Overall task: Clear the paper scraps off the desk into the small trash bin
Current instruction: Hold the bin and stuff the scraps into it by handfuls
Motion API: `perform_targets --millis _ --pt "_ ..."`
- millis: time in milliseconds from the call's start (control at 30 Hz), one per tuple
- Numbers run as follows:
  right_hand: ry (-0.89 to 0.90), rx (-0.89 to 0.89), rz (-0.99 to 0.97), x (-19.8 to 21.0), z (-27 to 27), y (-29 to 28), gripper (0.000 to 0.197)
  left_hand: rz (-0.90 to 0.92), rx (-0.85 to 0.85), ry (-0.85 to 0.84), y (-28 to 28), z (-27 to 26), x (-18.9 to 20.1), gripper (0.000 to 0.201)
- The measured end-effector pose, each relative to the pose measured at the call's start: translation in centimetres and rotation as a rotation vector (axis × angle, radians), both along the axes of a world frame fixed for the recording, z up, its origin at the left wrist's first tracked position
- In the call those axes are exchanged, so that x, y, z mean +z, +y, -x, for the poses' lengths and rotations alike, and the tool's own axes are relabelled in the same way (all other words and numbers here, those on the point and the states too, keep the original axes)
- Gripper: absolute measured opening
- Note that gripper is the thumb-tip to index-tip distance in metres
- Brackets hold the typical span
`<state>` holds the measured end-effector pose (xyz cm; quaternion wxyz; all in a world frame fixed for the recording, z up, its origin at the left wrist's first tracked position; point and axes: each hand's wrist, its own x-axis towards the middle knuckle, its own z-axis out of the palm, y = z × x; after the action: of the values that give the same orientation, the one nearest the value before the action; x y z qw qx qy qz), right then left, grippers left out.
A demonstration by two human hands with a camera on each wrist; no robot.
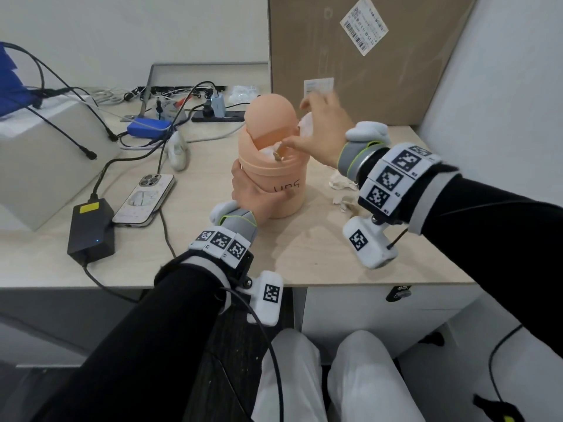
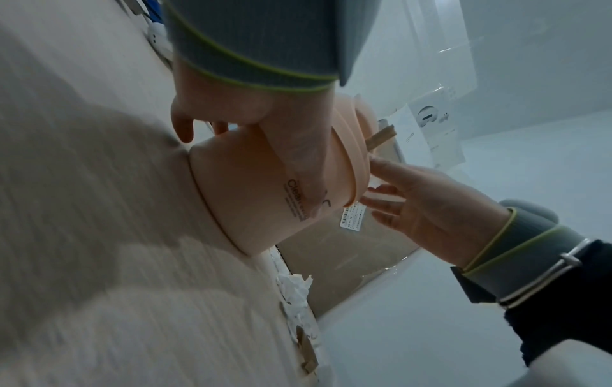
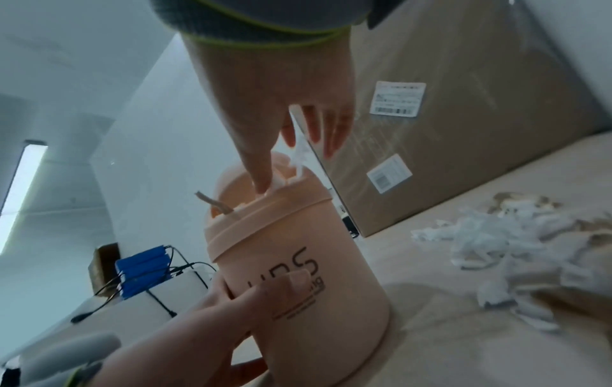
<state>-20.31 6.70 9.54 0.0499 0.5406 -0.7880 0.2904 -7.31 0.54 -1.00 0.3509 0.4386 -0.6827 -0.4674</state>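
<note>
A small peach trash bin [image 1: 283, 190] stands mid-desk with its domed swing lid [image 1: 269, 115] tipped back. My left hand [image 1: 256, 197] grips the bin's lower body from the near left, thumb across the printed front. My right hand [image 1: 320, 132] hovers over the opening with straight, spread fingers; one finger [image 3: 263, 180] presses white paper [image 3: 281, 180] down into the mouth. A brown strip [image 3: 212, 204] pokes out of the opening. Loose white and brown paper scraps [image 1: 342, 190] lie on the desk right of the bin, seen as a pile [image 3: 496, 248] in the right wrist view.
A large cardboard box [image 1: 365, 56] stands right behind the bin. To the left lie a phone [image 1: 144, 197], a black power brick [image 1: 91, 229], cables, a blue device [image 1: 149, 127] and a power strip [image 1: 217, 117]. A white wall [image 1: 502, 86] bounds the right.
</note>
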Motion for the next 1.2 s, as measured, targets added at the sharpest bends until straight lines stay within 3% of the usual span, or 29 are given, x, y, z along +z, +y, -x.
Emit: perform_targets --millis 67,200,367,533,633,733,833,967,1100,1200 --pt "-0.098 0.021 -0.037 -0.6 0.4 -0.2 0.051 -0.005 -0.002 0.008 0.0 0.0 0.0 0.139" --pt "-0.094 -0.014 0.111 -0.5 0.4 -0.3 0.015 -0.008 -0.008 0.008 -0.1 -0.1 -0.3 0.138" --pt "0.160 0.201 -0.222 -0.9 -1.9 -1.5 0.023 0.005 -0.004 -0.015 -0.1 -0.1 -0.2 0.136" --pt "0.023 0.266 -0.591 0.4 -2.7 -2.7 0.028 -0.005 -0.009 -0.018 0.0 -0.1 -0.1 0.141" --pt "0.020 0.208 -0.657 1.0 -2.8 -3.0 0.037 0.003 -0.007 -0.048 0.1 0.1 0.1 0.138" --pt "0.054 0.240 -0.583 0.1 -2.8 -3.1 0.038 0.003 -0.008 -0.039 0.2 0.0 0.3 0.141" --pt "0.083 0.215 -0.333 -0.9 -2.1 -2.0 0.034 0.003 -0.009 -0.029 0.5 0.0 0.4 0.144" --pt "0.231 0.107 -0.067 -1.2 -0.9 0.8 0.053 0.002 -0.002 -0.020 0.5 0.1 0.2 0.142" --pt "-0.055 0.000 0.140 -0.7 1.7 3.3 0.055 0.008 -0.017 -0.020 0.4 0.1 0.0 0.139" --pt "-0.272 -0.157 0.158 -1.2 4.5 5.4 0.046 0.009 -0.016 -0.019 0.4 0.3 -0.2 0.134"
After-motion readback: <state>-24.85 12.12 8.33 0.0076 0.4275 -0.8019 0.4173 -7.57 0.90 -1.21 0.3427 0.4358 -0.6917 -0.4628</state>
